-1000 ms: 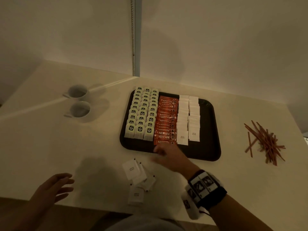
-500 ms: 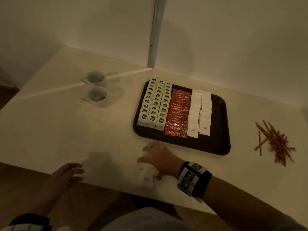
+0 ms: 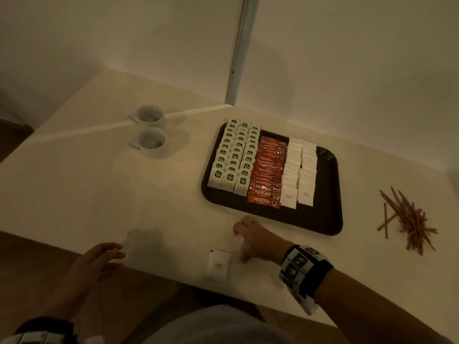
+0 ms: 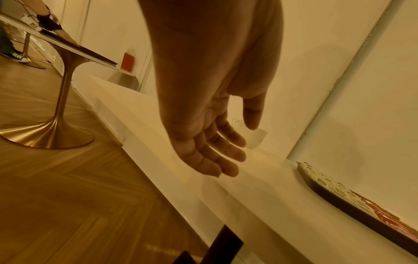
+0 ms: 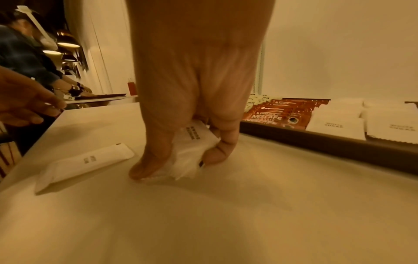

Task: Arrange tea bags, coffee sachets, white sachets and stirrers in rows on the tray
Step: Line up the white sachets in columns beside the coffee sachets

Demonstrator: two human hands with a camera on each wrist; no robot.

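I see a pale cream tabletop [image 3: 87,184] set into a corner of plain white walls [image 3: 347,58], wood floor [image 4: 56,178] below. My right hand [image 3: 255,240] pinches a bunch of white paper sachets [image 5: 192,148] near the dark rectangular tray [image 3: 330,219]; one loose white sachet [image 3: 218,264] lies beside it. My left hand [image 4: 210,142] hovers spread, holding nothing.

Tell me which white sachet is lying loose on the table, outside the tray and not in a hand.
The single white sachet left of the right hand, lying flat near the table's front edge.
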